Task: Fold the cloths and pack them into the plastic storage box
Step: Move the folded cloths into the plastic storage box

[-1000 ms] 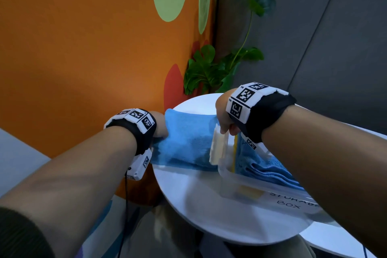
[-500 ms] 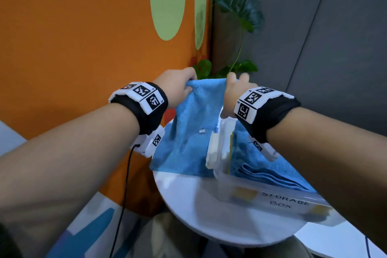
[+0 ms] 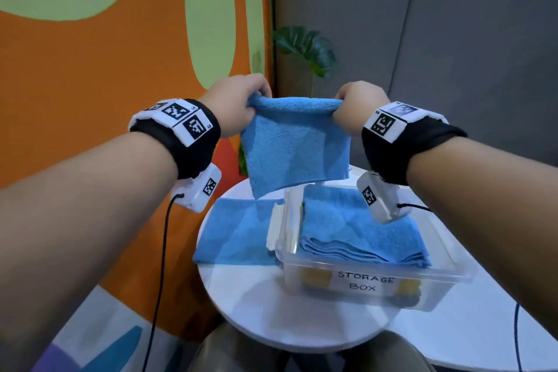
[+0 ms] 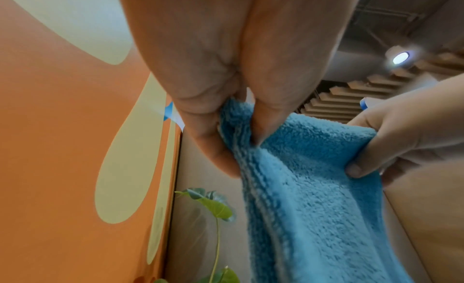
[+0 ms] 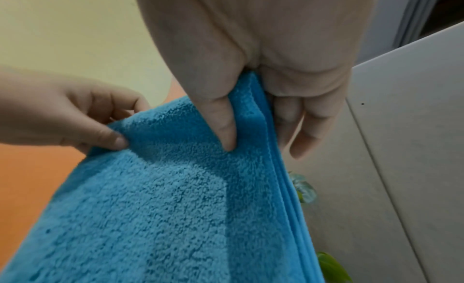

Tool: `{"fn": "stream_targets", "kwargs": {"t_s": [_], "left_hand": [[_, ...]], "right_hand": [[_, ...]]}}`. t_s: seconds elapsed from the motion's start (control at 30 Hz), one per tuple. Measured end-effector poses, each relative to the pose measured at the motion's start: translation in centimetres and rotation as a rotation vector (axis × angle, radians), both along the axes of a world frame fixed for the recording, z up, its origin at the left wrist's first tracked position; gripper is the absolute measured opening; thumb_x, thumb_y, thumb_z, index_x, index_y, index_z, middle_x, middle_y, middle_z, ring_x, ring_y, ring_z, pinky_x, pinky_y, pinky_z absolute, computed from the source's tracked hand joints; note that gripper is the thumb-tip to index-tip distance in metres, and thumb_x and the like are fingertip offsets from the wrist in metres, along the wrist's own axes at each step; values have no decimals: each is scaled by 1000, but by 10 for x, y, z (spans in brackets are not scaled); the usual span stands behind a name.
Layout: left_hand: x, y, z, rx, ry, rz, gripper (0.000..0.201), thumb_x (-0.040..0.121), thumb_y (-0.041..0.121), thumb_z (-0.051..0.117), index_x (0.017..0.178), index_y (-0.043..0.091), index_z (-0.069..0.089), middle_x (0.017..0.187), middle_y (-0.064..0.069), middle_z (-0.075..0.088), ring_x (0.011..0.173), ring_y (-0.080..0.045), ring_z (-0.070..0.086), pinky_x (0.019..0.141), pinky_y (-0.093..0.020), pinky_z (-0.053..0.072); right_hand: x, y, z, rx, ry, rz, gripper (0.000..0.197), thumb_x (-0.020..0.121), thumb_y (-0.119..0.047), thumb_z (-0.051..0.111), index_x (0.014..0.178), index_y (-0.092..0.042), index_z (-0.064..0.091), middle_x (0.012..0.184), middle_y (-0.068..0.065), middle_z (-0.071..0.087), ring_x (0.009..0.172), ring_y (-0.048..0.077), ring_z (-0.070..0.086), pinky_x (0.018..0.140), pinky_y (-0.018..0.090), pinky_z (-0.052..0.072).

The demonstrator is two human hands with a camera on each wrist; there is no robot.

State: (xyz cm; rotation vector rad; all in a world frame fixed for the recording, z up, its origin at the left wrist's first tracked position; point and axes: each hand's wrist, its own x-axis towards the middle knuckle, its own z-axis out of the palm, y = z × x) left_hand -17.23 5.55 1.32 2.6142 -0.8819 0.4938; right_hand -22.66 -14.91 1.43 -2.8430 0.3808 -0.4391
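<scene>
A folded blue cloth (image 3: 294, 145) hangs in the air above the round white table (image 3: 271, 305). My left hand (image 3: 241, 103) pinches its upper left corner and my right hand (image 3: 359, 100) pinches the upper right corner, with the top edge stretched between them. In the left wrist view the left hand (image 4: 233, 132) clamps the cloth (image 4: 314, 188) between thumb and fingers. The right hand (image 5: 251, 116) grips the cloth (image 5: 163, 198) the same way. Below, the clear plastic storage box (image 3: 371, 284) holds folded blue cloths (image 3: 356, 232). Another blue cloth (image 3: 235, 235) lies flat on the table left of the box.
The orange and green wall (image 3: 105, 69) stands close on the left and a grey panel wall (image 3: 453, 39) behind. A leafy plant (image 3: 308, 48) rises behind the table. A second white table (image 3: 483, 335) sits at the lower right. Cables hang from both wrist cameras.
Both hands have lifted the blue cloth off the table, moved apart and now hold it stretched and hanging above the table. A further cloth has come into sight beneath it.
</scene>
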Motion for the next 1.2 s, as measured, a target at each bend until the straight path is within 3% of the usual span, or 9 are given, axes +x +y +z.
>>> {"fn": "stream_targets", "kwargs": {"t_s": [0.33, 0.43, 0.5, 0.6, 0.7, 0.77, 0.97, 1.1, 1.2], "left_hand": [[-23, -42, 14, -132, 96, -25, 24, 88, 8, 46, 105, 25, 52, 104, -1, 59, 85, -22, 56, 59, -28, 42], [-28, -56, 11, -93, 124, -22, 22, 91, 10, 44, 108, 20, 53, 104, -3, 58, 87, -20, 53, 63, -28, 39], [-29, -66, 2, -43, 169, -13, 24, 91, 11, 45, 112, 18, 53, 106, -4, 58, 87, -20, 52, 62, -29, 38], [-27, -81, -29, 81, 321, 20, 36, 91, 14, 52, 126, 20, 45, 111, -10, 59, 80, -23, 61, 62, -34, 50], [-29, -89, -64, 212, 638, 36, 61, 92, 16, 61, 143, 18, 27, 114, -17, 58, 87, -29, 69, 70, -43, 60], [-33, -92, -77, 320, 748, 54, 66, 92, 19, 63, 144, 19, 23, 109, -18, 62, 88, -29, 70, 73, -42, 60], [-37, -94, -84, 445, 813, 77, 64, 90, 20, 67, 141, 20, 29, 81, -11, 66, 70, -24, 64, 67, -32, 55], [-37, -93, -83, 444, 789, 66, 65, 87, 15, 70, 140, 20, 31, 71, -7, 62, 58, -18, 59, 65, -30, 54], [-36, -92, -77, 394, 785, 69, 56, 88, 13, 68, 132, 20, 36, 65, -6, 59, 51, -15, 54, 57, -27, 50]], "right_hand": [[-47, -37, 17, 261, -85, -187, 37, 91, -8, 47, 128, -5, 43, 121, 13, 54, 108, 30, 55, 79, 32, 41], [-58, -42, 17, 130, 59, -197, 11, 93, -7, 44, 99, 0, 51, 102, 13, 54, 89, 28, 54, 69, 32, 42], [-61, -50, 7, 63, 170, -179, 25, 95, -7, 42, 71, -6, 41, 97, 11, 48, 78, 24, 49, 57, 28, 39], [-66, -64, -18, 181, 269, -132, 29, 90, -12, 56, 64, -18, 42, 94, 8, 52, 82, 22, 52, 72, 32, 52], [-74, -67, -38, 241, 438, -160, 9, 90, -14, 60, 83, -9, 58, 91, 8, 53, 98, 28, 58, 84, 34, 49], [-76, -67, -47, 268, 566, -199, 30, 93, -17, 59, 116, 0, 55, 102, 12, 58, 105, 35, 62, 83, 37, 51], [-74, -70, -61, 263, 779, -194, 24, 91, -16, 63, 104, 1, 53, 60, 16, 65, 59, 25, 65, 71, 32, 52], [-66, -70, -66, 259, 843, -191, 27, 89, -13, 65, 111, 3, 63, 92, 11, 72, 87, 22, 69, 95, 38, 50], [-62, -65, -61, 50, 821, -203, 10, 88, -16, 65, 82, -8, 65, 71, 3, 64, 56, 14, 59, 69, 26, 53]]}}
